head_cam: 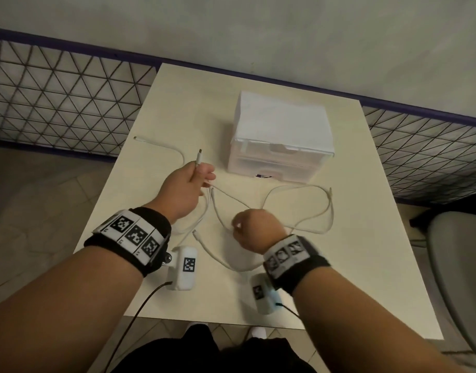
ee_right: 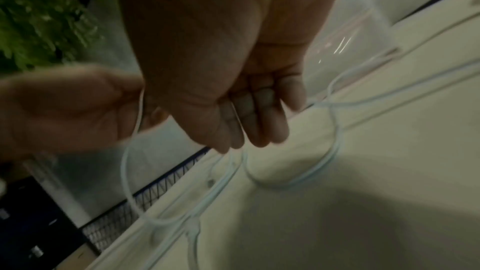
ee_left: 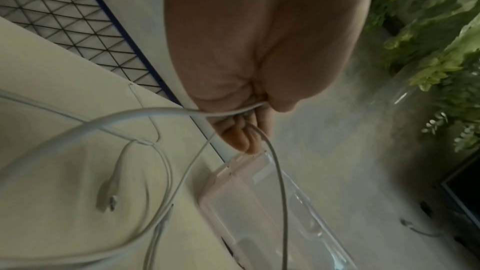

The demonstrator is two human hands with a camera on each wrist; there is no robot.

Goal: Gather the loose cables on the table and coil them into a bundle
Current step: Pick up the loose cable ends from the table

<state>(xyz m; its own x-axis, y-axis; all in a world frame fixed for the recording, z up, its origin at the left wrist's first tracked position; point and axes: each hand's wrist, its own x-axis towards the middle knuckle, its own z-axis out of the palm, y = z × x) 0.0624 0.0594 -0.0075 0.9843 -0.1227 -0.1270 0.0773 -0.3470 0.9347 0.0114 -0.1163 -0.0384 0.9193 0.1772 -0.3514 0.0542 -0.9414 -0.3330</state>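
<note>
Several thin white cables lie tangled on the cream table (head_cam: 339, 265). My left hand (head_cam: 202, 175) grips one white cable (ee_left: 155, 111) near its end, and the plug (head_cam: 200, 154) sticks up out of the fist. My right hand (head_cam: 238, 227) hovers lower and to the right, fingers curled, pinching another stretch of white cable (ee_right: 332, 163) that hangs down to the table. A loose cable (head_cam: 161, 144) curves off to the far left. A big loop (head_cam: 327, 211) lies to the right. Another plug end (head_cam: 195, 232) lies near the front, between my wrists.
A white translucent drawer box (head_cam: 282, 141) stands at the back right of the table, close behind the cables. A wire-mesh fence (head_cam: 56, 90) runs along the wall behind. A grey chair (head_cam: 460, 265) stands off the table's right edge.
</note>
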